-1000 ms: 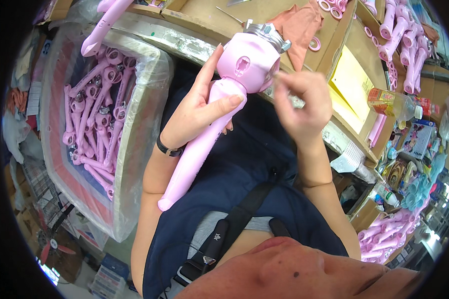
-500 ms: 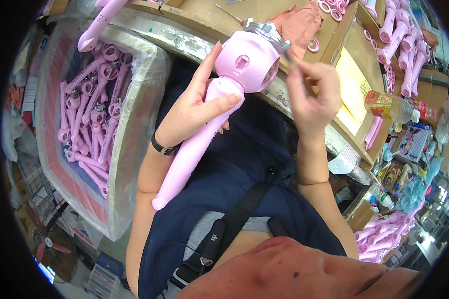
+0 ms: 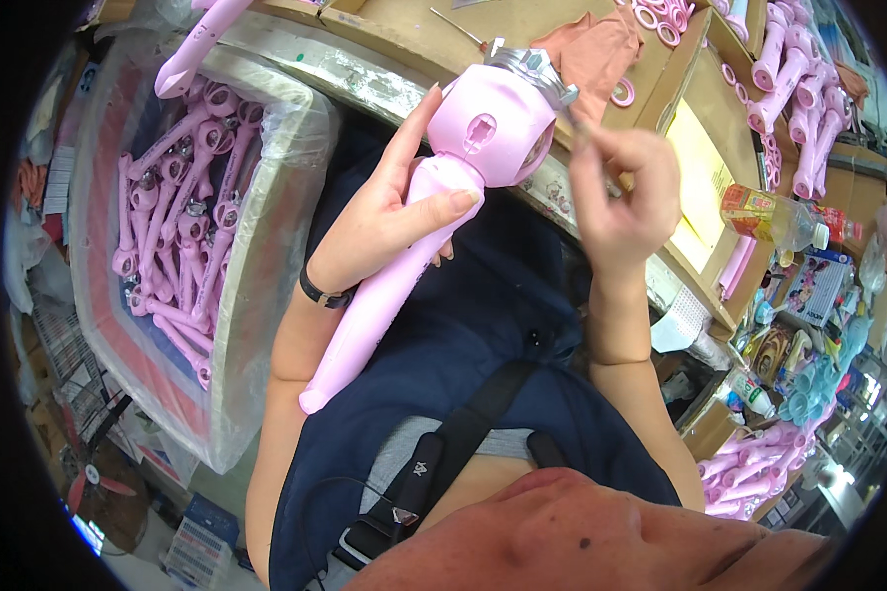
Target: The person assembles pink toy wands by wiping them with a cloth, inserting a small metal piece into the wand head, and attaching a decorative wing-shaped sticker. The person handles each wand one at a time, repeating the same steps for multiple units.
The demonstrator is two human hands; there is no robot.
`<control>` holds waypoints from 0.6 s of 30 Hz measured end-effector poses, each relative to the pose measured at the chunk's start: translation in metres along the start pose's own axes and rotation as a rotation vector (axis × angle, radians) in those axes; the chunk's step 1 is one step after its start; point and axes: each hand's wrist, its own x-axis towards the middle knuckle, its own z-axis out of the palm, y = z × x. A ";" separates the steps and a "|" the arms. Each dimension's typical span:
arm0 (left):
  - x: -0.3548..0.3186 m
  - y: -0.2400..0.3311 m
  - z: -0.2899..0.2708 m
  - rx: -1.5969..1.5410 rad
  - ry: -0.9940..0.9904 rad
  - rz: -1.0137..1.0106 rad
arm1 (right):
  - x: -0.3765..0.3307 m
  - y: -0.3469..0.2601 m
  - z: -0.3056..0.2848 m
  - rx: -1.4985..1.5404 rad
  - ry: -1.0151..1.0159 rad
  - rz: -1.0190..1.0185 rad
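Observation:
My left hand wraps round the neck of a pink plastic toy wand. Its long handle slants down toward my left forearm. The wand's round hollow head has a keyhole-shaped opening, and a silver crown-like piece sits on top. Just right of that silver piece is my right hand, its fingers curled and blurred by motion. A thin dark bit shows at those fingertips, too smeared to name. Behind the head, an orange cloth lies on the cardboard-lined bench.
At my left stands a plastic-lined bin of pink wands. Several pink rings lie on the bench's cardboard. A yellow sheet, a plastic bottle and more pink wands are at the right. A thin metal rod lies behind the wand.
My right hand has shifted slightly to the right and stays curled beside the silver piece. The wand's head has moved slightly to the right; my left hand keeps its grip.

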 end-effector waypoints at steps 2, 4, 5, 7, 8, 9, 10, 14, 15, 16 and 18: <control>0.000 0.000 0.000 -0.008 0.006 0.008 | 0.000 0.000 0.000 0.028 -0.067 -0.061; 0.000 0.001 0.000 -0.009 0.002 0.001 | 0.001 -0.002 0.000 0.045 -0.134 -0.110; 0.000 0.000 0.000 -0.011 0.003 -0.001 | 0.002 -0.003 0.000 0.001 -0.066 -0.008; 0.000 0.000 0.000 -0.013 0.011 0.006 | 0.003 -0.006 -0.001 0.007 -0.015 -0.036; 0.000 0.000 0.000 -0.011 0.012 0.009 | 0.002 -0.009 -0.002 0.095 -0.105 -0.170; 0.000 0.000 0.001 -0.010 0.009 -0.001 | 0.004 -0.008 -0.002 0.078 -0.135 -0.119; 0.000 0.000 0.000 -0.001 0.004 0.001 | 0.005 -0.009 -0.001 0.063 -0.177 -0.159; 0.000 0.001 0.000 0.003 0.000 -0.011 | 0.006 -0.008 -0.001 0.071 -0.056 -0.089; -0.001 0.002 0.000 0.002 0.002 -0.027 | 0.005 -0.008 -0.002 0.068 -0.128 -0.093; -0.001 0.003 0.000 0.009 -0.001 -0.020 | 0.005 -0.008 -0.001 0.077 -0.181 -0.199; -0.001 0.003 0.001 0.009 -0.007 0.004 | 0.005 -0.007 -0.001 -0.033 -0.082 -0.013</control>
